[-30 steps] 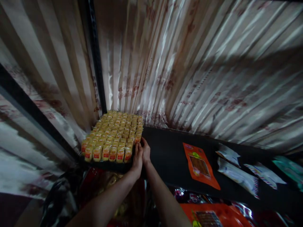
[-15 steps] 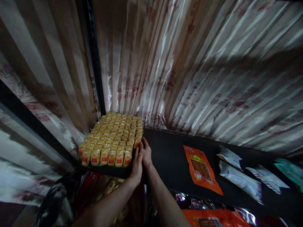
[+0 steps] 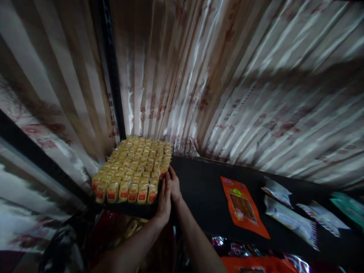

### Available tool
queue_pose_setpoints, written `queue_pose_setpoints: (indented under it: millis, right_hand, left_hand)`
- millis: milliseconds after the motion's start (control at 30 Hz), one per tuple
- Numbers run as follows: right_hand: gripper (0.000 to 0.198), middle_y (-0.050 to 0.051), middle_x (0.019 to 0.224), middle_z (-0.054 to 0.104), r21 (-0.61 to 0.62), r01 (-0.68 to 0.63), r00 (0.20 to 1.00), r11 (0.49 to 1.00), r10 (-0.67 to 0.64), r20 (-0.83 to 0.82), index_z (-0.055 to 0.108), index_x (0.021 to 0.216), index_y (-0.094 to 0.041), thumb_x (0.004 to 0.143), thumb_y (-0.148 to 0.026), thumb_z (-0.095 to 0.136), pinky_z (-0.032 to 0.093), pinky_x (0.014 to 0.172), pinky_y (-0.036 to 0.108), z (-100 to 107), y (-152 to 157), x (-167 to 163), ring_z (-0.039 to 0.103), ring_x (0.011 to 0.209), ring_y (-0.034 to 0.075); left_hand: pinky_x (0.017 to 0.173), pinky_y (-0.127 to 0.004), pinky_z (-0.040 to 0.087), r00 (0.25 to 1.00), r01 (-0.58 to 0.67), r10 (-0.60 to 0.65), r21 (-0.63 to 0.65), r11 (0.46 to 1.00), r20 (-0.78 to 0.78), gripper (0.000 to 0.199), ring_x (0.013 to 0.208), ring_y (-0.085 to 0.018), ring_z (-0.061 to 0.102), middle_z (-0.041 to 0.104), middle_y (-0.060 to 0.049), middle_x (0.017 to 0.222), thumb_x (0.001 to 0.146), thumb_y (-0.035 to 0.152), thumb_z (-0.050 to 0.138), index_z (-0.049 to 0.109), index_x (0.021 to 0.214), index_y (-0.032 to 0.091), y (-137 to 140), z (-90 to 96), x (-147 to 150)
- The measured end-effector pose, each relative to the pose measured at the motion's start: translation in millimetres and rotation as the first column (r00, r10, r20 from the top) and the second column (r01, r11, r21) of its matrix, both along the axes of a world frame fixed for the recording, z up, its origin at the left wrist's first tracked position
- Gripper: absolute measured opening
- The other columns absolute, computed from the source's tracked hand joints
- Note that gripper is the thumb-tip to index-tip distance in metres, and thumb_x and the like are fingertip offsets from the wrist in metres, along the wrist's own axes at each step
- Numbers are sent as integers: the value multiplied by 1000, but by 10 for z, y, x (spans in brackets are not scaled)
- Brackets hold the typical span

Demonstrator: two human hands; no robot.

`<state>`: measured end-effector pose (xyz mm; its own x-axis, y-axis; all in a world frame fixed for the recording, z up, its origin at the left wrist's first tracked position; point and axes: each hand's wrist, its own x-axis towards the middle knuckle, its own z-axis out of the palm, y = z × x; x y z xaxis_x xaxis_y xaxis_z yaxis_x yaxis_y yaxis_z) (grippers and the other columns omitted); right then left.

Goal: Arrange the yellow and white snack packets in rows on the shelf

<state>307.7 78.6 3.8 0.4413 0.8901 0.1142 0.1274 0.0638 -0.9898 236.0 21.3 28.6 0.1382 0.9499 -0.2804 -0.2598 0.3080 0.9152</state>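
A block of small, clear-wrapped yellow packages (image 3: pixel 133 167) stands in close rows at the left end of a black shelf (image 3: pixel 196 185), directly to the left of both hands. The left hand (image 3: pixel 164 203) lies along the block's right side near its front corner, fingers straight and flat against the end packages. The right hand (image 3: pixel 174 186) is just beside it, a little farther back, its fingertips at the same side of the block. The two hands come together at the fingers, held flat and clamped on nothing; whether the right palm touches the packages cannot be told. The front row faces the person, red labels low on the wrappers.

Behind the block's far left corner rises a dark post (image 3: pixel 110 57), with pleated, shiny sheeting (image 3: pixel 182 76) behind the shelf. Well apart, to the right of the hands, an orange packet (image 3: pixel 241 206) lies flat on the shelf. Beyond it lie white packets (image 3: pixel 290 220) and, farthest right, a green packet (image 3: pixel 348 206).
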Motion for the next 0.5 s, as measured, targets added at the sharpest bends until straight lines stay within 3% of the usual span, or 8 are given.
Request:
queue_pose_setpoints:
  millis: [100,367,500]
  right_hand:
    - [55,11,123,62,-35,63,996,997,-61,64,56,124,-15,75,-39,57,43,100,39,-10,-15,4,56,115,25]
    - [51,10,116,66,-52,-37,996,998,41,73,59,121,-16,79,-43,52,45,96,38,46,-35,19,60,107,23]
    - [56,12,126,60,-50,12,999,999,-9,52,56,124,-13,77,-44,55,41,101,36,49,-98,39,55,115,24]
  left_hand:
    - [112,-25,26,999,-32,33,38,999,-22,53,141,-17,20,40,-2,145,84,32,53,43,136,25,-37,21,-23]
    - [116,-24,14,998,-35,39,82,996,-44,49,141,-15,20,30,-3,151,87,31,47,44,135,20,5,-28,-3]
    - [117,-29,12,996,-3,16,138,990,-93,51,141,-15,19,27,-3,151,89,35,43,39,138,20,-4,-93,-14]
